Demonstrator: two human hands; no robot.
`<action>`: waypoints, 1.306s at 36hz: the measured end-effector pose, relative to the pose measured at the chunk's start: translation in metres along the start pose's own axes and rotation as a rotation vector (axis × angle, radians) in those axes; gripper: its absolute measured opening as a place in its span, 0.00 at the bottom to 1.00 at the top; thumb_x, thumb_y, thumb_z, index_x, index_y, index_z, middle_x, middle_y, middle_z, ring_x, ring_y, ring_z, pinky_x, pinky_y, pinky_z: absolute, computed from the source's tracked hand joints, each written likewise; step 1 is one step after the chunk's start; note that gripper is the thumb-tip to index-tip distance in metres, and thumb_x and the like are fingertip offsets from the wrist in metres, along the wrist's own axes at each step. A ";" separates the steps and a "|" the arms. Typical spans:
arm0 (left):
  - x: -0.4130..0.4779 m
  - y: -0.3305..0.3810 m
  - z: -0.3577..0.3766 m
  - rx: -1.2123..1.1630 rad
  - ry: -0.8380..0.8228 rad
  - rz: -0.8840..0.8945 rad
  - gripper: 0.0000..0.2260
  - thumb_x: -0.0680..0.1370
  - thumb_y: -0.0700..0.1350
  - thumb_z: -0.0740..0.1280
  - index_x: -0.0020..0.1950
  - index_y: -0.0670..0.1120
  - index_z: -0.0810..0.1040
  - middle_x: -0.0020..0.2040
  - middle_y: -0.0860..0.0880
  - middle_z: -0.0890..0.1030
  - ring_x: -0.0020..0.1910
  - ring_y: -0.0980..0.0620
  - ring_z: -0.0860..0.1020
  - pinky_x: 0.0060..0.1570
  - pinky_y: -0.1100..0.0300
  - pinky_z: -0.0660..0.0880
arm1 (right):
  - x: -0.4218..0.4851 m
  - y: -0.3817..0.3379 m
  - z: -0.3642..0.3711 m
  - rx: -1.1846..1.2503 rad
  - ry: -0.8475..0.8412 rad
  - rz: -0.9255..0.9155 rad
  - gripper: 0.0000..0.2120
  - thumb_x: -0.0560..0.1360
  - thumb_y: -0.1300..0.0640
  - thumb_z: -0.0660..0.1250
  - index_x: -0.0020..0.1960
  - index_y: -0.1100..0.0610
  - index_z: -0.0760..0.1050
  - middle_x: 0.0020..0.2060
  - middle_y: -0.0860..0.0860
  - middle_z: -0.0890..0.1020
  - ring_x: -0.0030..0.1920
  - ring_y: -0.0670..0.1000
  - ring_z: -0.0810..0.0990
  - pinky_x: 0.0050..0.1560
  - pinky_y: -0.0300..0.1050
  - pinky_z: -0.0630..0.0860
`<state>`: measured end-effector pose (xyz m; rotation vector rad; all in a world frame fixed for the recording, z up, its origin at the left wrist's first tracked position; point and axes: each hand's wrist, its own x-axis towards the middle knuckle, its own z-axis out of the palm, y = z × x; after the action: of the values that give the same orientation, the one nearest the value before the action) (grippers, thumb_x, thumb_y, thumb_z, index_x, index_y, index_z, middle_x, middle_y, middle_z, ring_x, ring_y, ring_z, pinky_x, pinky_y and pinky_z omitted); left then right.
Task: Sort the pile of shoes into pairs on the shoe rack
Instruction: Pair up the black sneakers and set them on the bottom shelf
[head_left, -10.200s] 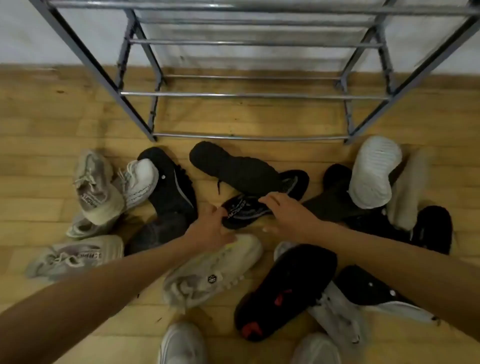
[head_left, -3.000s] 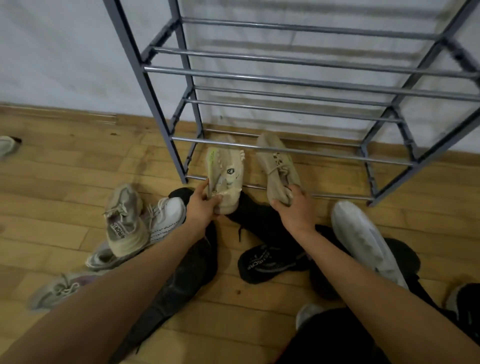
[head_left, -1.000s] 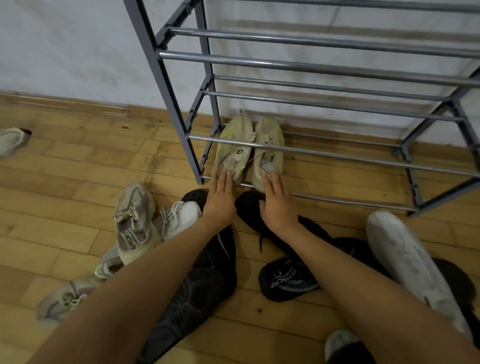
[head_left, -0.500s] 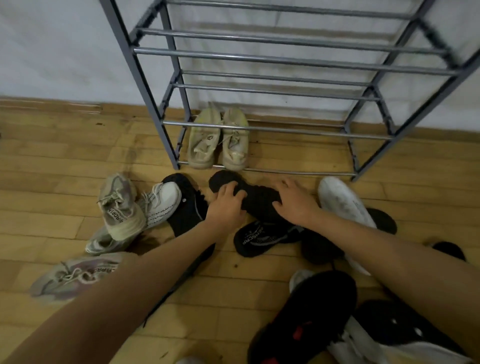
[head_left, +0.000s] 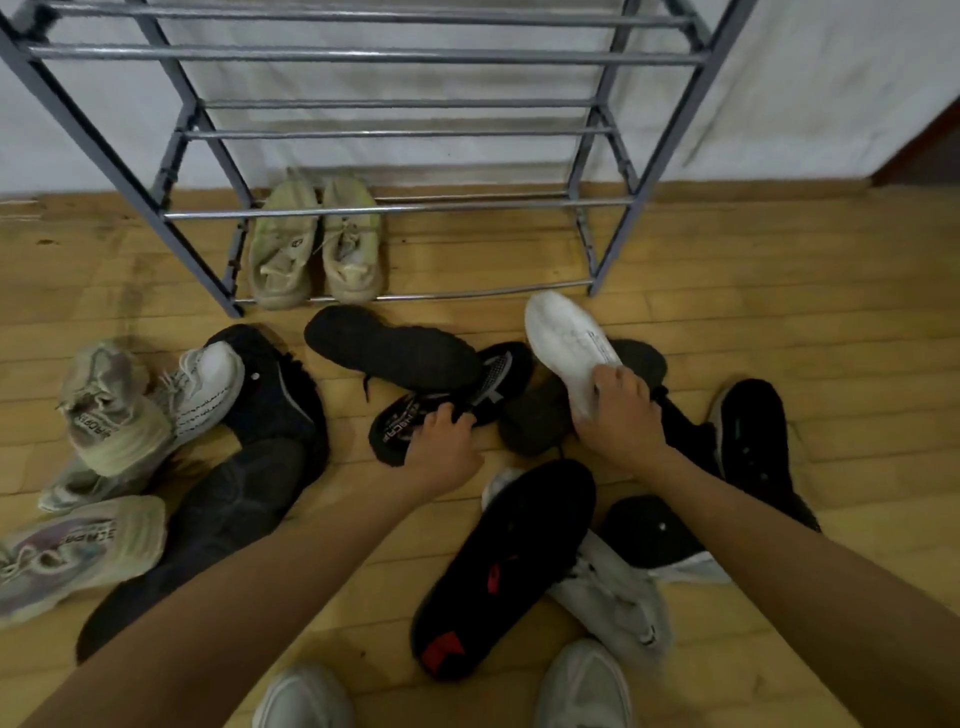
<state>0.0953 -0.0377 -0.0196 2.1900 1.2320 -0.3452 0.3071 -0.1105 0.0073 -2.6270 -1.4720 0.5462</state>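
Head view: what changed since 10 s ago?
The beige pair went from the floor pile to the shoe rack's bottom tier, left end, side by side, and was let go. Both hands came back to the pile: the left hand now grips the black lettered shoe, the right hand grips the white sneaker. The grey sneakers on the left and the black slide with red marks stayed put.

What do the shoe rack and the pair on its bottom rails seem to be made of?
Shoe rack: probably metal; thin rails glint, uprights look matte grey, perhaps painted. Beige sneakers: likely knit fabric; matte, soft, creased uppers with laces.
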 end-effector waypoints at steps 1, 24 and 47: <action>-0.001 0.001 0.003 0.023 0.014 0.001 0.24 0.79 0.51 0.62 0.72 0.45 0.63 0.74 0.40 0.57 0.72 0.38 0.59 0.69 0.44 0.61 | 0.000 0.004 0.001 0.043 0.008 -0.006 0.27 0.73 0.49 0.66 0.68 0.55 0.61 0.69 0.57 0.63 0.71 0.61 0.59 0.65 0.61 0.67; -0.065 0.017 0.046 -0.330 -0.188 -0.105 0.19 0.75 0.44 0.70 0.63 0.38 0.73 0.60 0.41 0.78 0.57 0.44 0.77 0.53 0.55 0.73 | -0.049 0.011 0.037 -0.032 0.263 -0.215 0.24 0.71 0.61 0.67 0.66 0.64 0.70 0.68 0.65 0.68 0.72 0.67 0.60 0.70 0.65 0.60; -0.051 -0.054 -0.039 -0.983 0.297 -0.386 0.18 0.77 0.44 0.68 0.65 0.40 0.71 0.57 0.46 0.78 0.55 0.44 0.79 0.53 0.45 0.79 | -0.050 -0.122 0.048 0.728 -0.481 -0.166 0.42 0.71 0.51 0.73 0.75 0.54 0.51 0.68 0.50 0.67 0.68 0.51 0.67 0.62 0.41 0.68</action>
<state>0.0198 -0.0280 0.0161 1.1769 1.5376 0.3970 0.1678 -0.0923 0.0059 -1.8599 -1.2293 1.4405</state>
